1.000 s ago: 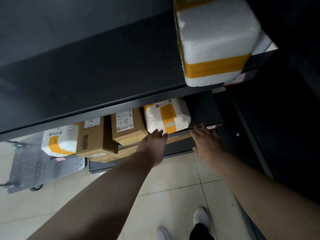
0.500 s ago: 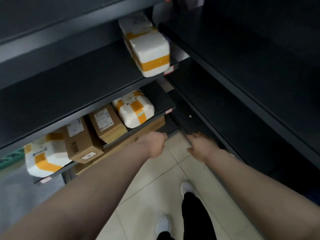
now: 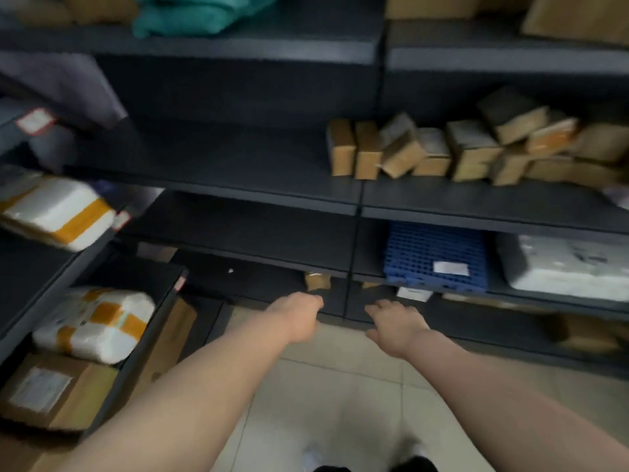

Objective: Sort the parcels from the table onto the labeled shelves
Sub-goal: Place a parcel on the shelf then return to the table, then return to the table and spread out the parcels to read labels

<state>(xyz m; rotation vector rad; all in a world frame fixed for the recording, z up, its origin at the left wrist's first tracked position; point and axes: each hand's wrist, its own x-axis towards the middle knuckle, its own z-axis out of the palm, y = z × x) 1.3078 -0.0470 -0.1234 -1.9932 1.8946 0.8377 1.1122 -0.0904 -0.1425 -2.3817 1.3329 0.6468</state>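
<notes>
we see left hand (image 3: 299, 316) loosely curled, empty, right hand (image 3: 396, 323) fingers spread, empty, white taped parcel (image 3: 92, 323) at lower left shelf (image 3: 151, 335) front edge

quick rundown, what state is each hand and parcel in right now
left hand: empty, fingers loosely curled
right hand: empty, fingers spread
white taped parcel: lying on the lower left shelf, sealed
cardboard box: beside it, label facing up
brown boxes: on the right shelf, some upright, some tilted
blue crate: on the shelf below them
</notes>
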